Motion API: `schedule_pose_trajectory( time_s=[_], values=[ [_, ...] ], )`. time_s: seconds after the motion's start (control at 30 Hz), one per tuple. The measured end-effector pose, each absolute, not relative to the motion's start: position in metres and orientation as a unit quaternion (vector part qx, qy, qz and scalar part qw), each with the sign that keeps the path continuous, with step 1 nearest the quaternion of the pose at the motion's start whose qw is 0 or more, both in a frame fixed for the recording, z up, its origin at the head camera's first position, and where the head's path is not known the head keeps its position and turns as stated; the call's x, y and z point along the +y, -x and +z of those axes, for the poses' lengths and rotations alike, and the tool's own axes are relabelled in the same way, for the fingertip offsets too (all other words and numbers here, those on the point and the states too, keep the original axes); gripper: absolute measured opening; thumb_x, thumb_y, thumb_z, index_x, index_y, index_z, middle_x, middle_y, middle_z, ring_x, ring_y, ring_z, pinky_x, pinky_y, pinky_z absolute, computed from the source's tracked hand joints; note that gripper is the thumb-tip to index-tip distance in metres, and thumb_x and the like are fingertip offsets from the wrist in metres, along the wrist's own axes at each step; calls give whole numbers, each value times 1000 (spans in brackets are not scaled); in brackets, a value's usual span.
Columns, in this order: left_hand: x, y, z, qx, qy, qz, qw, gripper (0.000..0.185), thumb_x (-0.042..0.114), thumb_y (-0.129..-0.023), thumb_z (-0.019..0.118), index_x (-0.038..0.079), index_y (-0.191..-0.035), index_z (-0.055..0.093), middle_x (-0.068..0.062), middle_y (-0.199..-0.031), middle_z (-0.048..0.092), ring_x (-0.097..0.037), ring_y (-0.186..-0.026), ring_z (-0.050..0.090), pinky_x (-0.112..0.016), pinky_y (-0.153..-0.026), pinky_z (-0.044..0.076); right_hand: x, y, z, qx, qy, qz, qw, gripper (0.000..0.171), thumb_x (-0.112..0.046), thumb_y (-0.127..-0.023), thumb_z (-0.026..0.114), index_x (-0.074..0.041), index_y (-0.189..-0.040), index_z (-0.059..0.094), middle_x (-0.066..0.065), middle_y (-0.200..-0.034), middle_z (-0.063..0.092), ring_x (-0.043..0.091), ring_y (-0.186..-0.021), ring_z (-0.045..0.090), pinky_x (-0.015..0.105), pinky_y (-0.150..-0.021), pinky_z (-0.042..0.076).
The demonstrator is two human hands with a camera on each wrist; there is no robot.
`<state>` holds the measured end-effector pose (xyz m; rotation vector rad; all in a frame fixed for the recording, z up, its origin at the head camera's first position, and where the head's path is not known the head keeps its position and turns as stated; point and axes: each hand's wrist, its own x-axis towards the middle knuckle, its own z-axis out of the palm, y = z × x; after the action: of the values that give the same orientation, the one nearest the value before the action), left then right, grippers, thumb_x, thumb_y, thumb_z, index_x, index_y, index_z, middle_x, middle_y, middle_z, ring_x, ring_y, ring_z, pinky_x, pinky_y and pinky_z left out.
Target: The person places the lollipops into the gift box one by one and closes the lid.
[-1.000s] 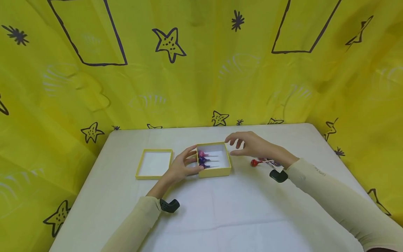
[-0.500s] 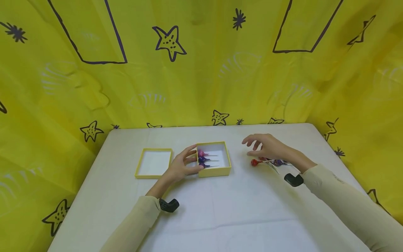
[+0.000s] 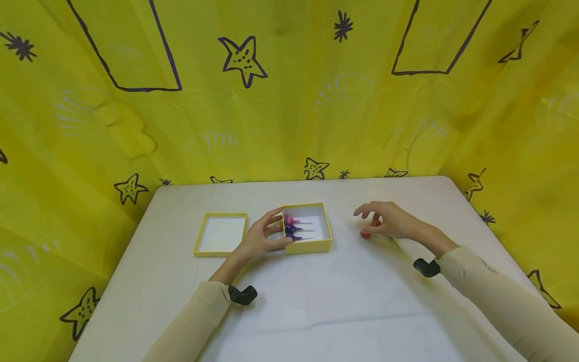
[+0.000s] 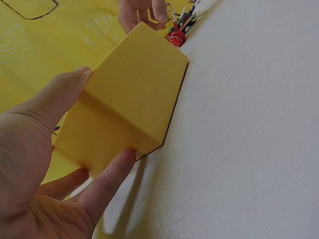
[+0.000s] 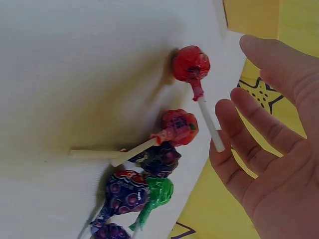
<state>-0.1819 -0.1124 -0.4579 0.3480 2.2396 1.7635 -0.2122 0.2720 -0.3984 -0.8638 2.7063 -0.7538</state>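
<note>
The fingers of the left hand [image 3: 261,240] bend around the left wall of a yellow box [image 3: 311,246], thumb at the near corner and the others toward the far one, holding it. Just inside that wall, nearest these fingers, lie 1 pink lollipop [image 3: 289,221] and 2 purple lollipops [image 3: 291,230], sticks pointing away from the fingers. The fingers of the right hand [image 3: 391,218] are parted from the thumb and loosely bent, gripping nothing. Just beside them is a red lollipop [image 5: 191,63]; its stick overlaps a fingertip in the right wrist view, though contact cannot be told. Farther from these fingertips, beneath the hand, is a cluster including an orange-red lollipop [image 5: 178,128] and a green lollipop [image 5: 158,189]. Left of the left fingers, apart from them, sits a shallow yellow-edged tray [image 3: 221,235]. The white tablecloth [image 3: 316,301] extends below the fingers; a yellow curtain [image 3: 289,110] hangs beyond.
</note>
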Motion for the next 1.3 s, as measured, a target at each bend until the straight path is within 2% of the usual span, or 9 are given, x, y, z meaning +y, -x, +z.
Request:
schedule_pose_trajectory(
  time_s=[0.4,0.6,0.93,1.3],
  values=[
    [-113,185,-456,775,-127,604,133,89,20,-86,86,27,-159,38,-15,-159,42,-34,-138,52,-49,-110,45,277,210,-414,925,284,-232,101,38,-13,-87,84,-10,-123,72,1,-98,66,17,-83,55,27,-73,51],
    [-113,183,-455,774,-129,606,129,89,20,-86,86,25,-160,37,-18,-159,41,-36,-137,52,-50,-110,46,277,208,-418,923,291,-230,98,35,-10,-87,83,-8,-121,72,-1,-91,63,19,-84,55,30,-75,52],
    [-114,182,-456,776,-129,604,126,88,20,-86,86,25,-159,38,-17,-159,42,-36,-137,52,-50,-110,46,278,206,-425,931,287,-209,88,30,-9,-88,82,-9,-116,74,-3,-97,68,16,-88,60,36,-82,56],
    [-113,183,-459,781,-127,599,126,88,21,-86,86,26,-159,38,-16,-158,43,-35,-137,52,-51,-110,45,278,206,-426,933,286,-203,86,21,-8,-88,81,-14,-108,75,-5,-95,67,15,-86,58,37,-80,55]
  ],
)
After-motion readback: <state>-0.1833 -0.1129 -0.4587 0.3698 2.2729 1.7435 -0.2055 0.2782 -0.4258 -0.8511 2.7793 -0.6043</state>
